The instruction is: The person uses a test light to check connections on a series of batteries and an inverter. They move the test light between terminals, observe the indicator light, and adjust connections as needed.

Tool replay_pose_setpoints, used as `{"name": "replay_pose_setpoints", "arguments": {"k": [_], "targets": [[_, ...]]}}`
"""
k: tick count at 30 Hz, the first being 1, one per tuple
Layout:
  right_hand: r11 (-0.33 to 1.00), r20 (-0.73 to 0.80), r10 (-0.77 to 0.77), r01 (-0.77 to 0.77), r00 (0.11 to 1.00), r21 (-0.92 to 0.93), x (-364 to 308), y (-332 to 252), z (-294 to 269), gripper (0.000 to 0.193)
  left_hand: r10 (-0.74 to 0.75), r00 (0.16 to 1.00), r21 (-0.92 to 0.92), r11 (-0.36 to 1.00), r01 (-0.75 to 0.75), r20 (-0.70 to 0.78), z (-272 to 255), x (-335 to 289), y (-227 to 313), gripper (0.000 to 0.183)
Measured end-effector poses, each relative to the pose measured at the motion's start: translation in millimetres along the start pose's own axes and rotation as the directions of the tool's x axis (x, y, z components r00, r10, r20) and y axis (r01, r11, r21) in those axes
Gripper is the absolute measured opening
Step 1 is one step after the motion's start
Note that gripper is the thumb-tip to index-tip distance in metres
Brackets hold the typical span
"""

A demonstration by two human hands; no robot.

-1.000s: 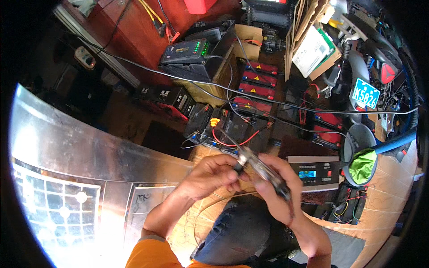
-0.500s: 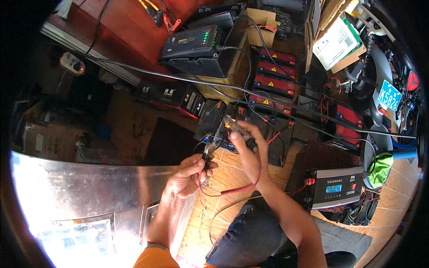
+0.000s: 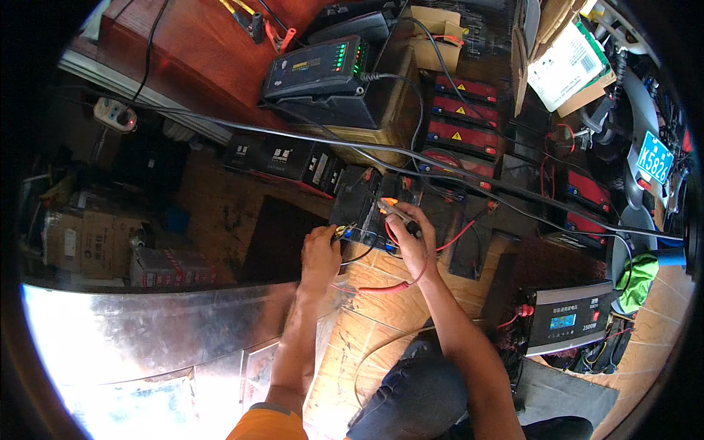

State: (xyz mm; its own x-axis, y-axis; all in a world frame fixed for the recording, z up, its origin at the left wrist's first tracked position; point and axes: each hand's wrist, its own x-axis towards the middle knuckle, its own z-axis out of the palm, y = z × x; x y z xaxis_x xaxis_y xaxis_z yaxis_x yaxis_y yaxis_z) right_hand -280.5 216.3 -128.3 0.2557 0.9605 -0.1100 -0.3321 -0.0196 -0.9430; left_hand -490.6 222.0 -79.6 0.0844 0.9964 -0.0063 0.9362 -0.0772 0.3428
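Note:
My left hand (image 3: 320, 258) is closed on a small metal alligator clip (image 3: 340, 232), at the near left corner of a black battery (image 3: 356, 199). Whether its jaws bite the terminal is too small to tell. My right hand (image 3: 416, 238) grips a pen-shaped test light (image 3: 397, 213) with a clear body, its far end over the black batteries' right side. An orange glow shows at that end; the very tip is hard to make out. A coiled red lead (image 3: 385, 288) hangs between both hands, joining the clip and the test light.
A charger (image 3: 312, 67) with green lights sits on a case behind. Red-topped batteries (image 3: 462, 136) stand in a row to the right. Thick cables (image 3: 293, 132) cross above the batteries. An inverter (image 3: 568, 319) with a lit screen lies right; a metal panel (image 3: 169, 323) borders the left.
Both hands have moved apart and down to the black batteries. The clip has gone from beside the test light to the battery's left corner, and the coiled lead is stretched straighter.

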Motion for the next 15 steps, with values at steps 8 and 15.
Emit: {"name": "replay_pose_setpoints", "arguments": {"k": [8, 15], "targets": [[0.987, -0.017, -0.036, 0.032, 0.999, -0.158, 1, -14, -4, 0.038, 0.014, 1.000, -0.019, 1.000, -0.014, -0.012, 4, -2, -1, 0.035], [0.989, -0.021, -0.014, 0.010, 1.000, -0.145, 10, -12, 1, 0.036, 0.016, 1.000, -0.058, 0.998, -0.016, -0.007, 9, -1, -2, 0.034]]}}
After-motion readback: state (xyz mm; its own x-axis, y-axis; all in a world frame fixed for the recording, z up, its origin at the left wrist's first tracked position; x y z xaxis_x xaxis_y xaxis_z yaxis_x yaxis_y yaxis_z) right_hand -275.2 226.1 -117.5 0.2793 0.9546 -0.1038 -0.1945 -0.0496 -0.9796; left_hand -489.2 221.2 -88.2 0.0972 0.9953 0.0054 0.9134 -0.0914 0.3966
